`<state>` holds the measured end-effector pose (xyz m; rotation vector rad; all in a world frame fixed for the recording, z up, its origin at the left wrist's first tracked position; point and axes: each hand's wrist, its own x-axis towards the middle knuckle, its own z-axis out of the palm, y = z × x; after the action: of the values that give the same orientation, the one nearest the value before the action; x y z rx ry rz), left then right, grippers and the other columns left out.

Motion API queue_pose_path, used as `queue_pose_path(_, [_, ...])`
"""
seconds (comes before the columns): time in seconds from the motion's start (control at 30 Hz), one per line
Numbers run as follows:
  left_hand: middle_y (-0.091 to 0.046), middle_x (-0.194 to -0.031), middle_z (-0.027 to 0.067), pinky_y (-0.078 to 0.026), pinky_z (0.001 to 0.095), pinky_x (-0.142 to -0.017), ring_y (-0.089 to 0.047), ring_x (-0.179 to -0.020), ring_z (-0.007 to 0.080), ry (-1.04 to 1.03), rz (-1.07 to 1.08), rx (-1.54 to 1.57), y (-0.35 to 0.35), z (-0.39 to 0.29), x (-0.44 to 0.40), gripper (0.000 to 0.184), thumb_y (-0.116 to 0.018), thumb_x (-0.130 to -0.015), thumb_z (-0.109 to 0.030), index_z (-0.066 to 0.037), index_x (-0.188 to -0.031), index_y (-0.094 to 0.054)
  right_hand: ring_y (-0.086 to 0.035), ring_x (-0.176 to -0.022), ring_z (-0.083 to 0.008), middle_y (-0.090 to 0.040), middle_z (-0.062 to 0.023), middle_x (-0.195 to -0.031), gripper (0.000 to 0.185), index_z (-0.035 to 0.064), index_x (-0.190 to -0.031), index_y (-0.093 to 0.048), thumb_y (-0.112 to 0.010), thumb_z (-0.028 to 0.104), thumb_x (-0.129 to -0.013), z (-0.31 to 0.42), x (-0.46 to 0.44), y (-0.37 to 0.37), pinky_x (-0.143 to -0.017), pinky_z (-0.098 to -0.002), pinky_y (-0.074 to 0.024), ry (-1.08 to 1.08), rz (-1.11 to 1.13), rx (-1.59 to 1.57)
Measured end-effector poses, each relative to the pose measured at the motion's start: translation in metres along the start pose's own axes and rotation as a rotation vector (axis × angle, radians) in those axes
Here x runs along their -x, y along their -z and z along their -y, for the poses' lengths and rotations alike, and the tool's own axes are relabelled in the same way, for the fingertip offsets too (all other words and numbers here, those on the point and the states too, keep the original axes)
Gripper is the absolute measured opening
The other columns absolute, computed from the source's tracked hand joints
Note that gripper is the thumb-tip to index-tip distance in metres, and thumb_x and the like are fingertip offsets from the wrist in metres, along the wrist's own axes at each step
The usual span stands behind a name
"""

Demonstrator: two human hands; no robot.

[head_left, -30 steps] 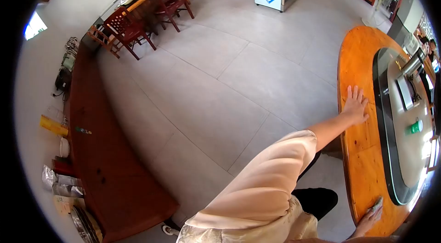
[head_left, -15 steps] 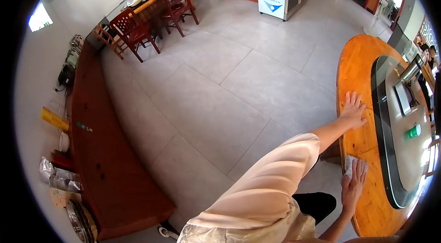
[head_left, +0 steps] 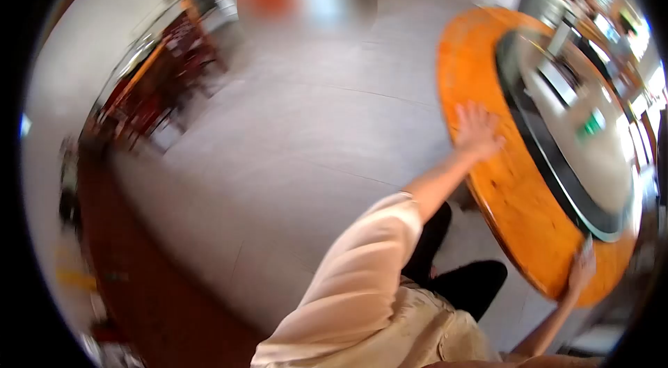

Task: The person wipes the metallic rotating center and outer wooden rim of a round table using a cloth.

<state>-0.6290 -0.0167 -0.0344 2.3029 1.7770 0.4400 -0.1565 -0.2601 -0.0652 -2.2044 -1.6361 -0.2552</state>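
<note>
My left hand (head_left: 477, 133) lies palm down with fingers spread on the orange wooden tabletop (head_left: 511, 187), holding nothing. Lower right, my right hand (head_left: 582, 269) presses on the tabletop near its rounded near end. A whitish cloth (head_left: 590, 243) shows only as a small blurred bit at its fingertips; the rest is hidden by the hand. Just beyond the fingers runs the dark edge of the glass turntable (head_left: 550, 163) set on the table. A green cup-like item (head_left: 592, 124) sits on the turntable.
A metal cylinder (head_left: 561, 35) and a tray-like item (head_left: 557, 83) stand farther along the turntable. A dark red counter (head_left: 146, 277) runs along the left. Dark red chairs (head_left: 149, 117) stand at upper left. People (head_left: 623, 37) are blurred at far right.
The view has swung right and blurred. My right hand has slid with the cloth along the tabletop to its near end by the turntable edge. My left hand stays flat on the table.
</note>
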Motion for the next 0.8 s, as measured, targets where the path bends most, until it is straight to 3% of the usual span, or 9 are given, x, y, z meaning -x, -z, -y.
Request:
queue_pose_path(0.07, [-0.019, -0.158, 0.015, 0.004, 0.0639, -0.112, -0.006, -0.147, 0.04, 0.012, -0.004, -0.062, -0.004, -0.002, -0.005, 0.072, -0.034, -0.093, -0.059, -0.015, -0.15, -0.03, -0.049, -0.122, -0.0392, -0.055, -0.0223, -0.131, 0.049, -0.0017, -0.13, -0.054, -0.059, 0.024, -0.09, 0.001, -0.008, -0.039, -0.106, -0.0451, -0.0355, 0.19, -0.119, 0.21])
queue_pose_path(0.17, [-0.019, -0.159, 0.0143, 0.001, 0.0623, -0.113, -0.01, -0.147, 0.0389, 0.007, -0.069, -0.151, -0.017, 0.001, -0.011, 0.072, -0.033, -0.093, -0.06, -0.017, -0.151, -0.029, -0.044, -0.128, -0.0373, -0.051, -0.0185, -0.138, 0.051, 0.0042, -0.134, -0.053, -0.058, 0.029, -0.09, 0.131, -0.009, -0.025, -0.11, -0.0454, -0.0303, 0.167, -0.029, 0.093])
queue_pose_path(0.23, [-0.019, -0.159, 0.0139, -0.001, 0.0609, -0.114, -0.011, -0.147, 0.0378, 0.003, -0.049, -0.144, -0.015, 0.002, -0.008, 0.072, -0.033, -0.093, -0.062, -0.018, -0.15, -0.03, -0.041, -0.13, -0.0381, -0.046, -0.0147, -0.143, 0.052, 0.0078, -0.136, -0.05, -0.057, 0.03, -0.09, 0.19, -0.016, -0.03, -0.111, -0.048, -0.0271, 0.323, 0.012, 0.022])
queue_pose_path(0.4, [-0.02, -0.158, 0.0122, -0.005, 0.0574, -0.115, -0.012, -0.147, 0.0367, 0.002, -0.044, -0.153, -0.012, 0.003, -0.01, 0.072, -0.034, -0.093, -0.062, -0.02, -0.151, -0.03, -0.03, -0.14, -0.0377, -0.043, -0.0117, -0.147, 0.054, 0.0173, -0.14, -0.049, -0.055, 0.035, -0.09, 0.279, -0.035, -0.05, -0.115, -0.0522, -0.017, 0.598, 0.123, -0.146])
queue_pose_path(0.53, [-0.02, -0.159, 0.0123, -0.005, 0.0559, -0.116, -0.013, -0.147, 0.036, -0.001, -0.023, -0.171, -0.011, 0.002, -0.011, 0.071, -0.032, -0.093, -0.061, -0.02, -0.151, -0.03, -0.037, -0.137, -0.0348, -0.055, -0.0124, -0.136, 0.048, 0.0152, -0.135, -0.054, -0.057, 0.033, -0.091, 0.275, -0.062, -0.04, -0.116, -0.0493, -0.016, 0.587, 0.31, -0.499])
queue_pose_path(0.67, [-0.021, -0.159, 0.0112, -0.005, 0.0549, -0.116, -0.012, -0.147, 0.035, 0.007, -0.037, -0.191, -0.015, 0.003, -0.013, 0.072, -0.032, -0.093, -0.063, -0.021, -0.151, -0.03, -0.053, -0.122, -0.034, -0.064, -0.0152, -0.121, 0.037, 0.0125, -0.124, -0.063, -0.064, 0.023, -0.089, 0.219, -0.09, -0.025, -0.111, -0.0429, -0.0284, 0.306, -0.041, -0.954])
queue_pose_path(0.7, [-0.02, -0.159, 0.0113, -0.005, 0.0548, -0.116, -0.011, -0.147, 0.035, 0.008, -0.033, -0.19, -0.014, 0.002, -0.012, 0.072, -0.032, -0.093, -0.063, -0.021, -0.151, -0.03, -0.056, -0.117, -0.0343, -0.065, -0.0164, -0.118, 0.034, 0.0116, -0.12, -0.066, -0.066, 0.019, -0.087, 0.199, -0.096, -0.025, -0.108, -0.0415, -0.033, 0.213, -0.149, -0.972])
queue_pose_path(0.77, [-0.019, -0.159, 0.0114, -0.005, 0.0546, -0.116, -0.01, -0.147, 0.0351, 0.008, -0.034, -0.191, -0.012, 0.0, -0.011, 0.073, -0.031, -0.093, -0.064, -0.021, -0.151, -0.029, -0.056, -0.116, -0.0368, -0.066, -0.0198, -0.115, 0.032, 0.011, -0.117, -0.067, -0.064, 0.02, -0.087, 0.159, -0.107, -0.029, -0.103, -0.0421, -0.0382, 0.206, -0.434, -0.536])
queue_pose_path(0.8, [-0.018, -0.16, 0.0111, -0.003, 0.0539, -0.117, -0.007, -0.148, 0.0347, 0.01, -0.027, -0.184, -0.011, -0.001, -0.011, 0.074, -0.03, -0.093, -0.065, -0.021, -0.152, -0.027, -0.055, -0.116, -0.0374, -0.066, -0.0167, -0.114, 0.031, 0.0109, -0.116, -0.067, -0.063, 0.02, -0.087, 0.146, -0.106, -0.031, -0.103, -0.044, -0.0376, 0.156, -0.482, -0.387])
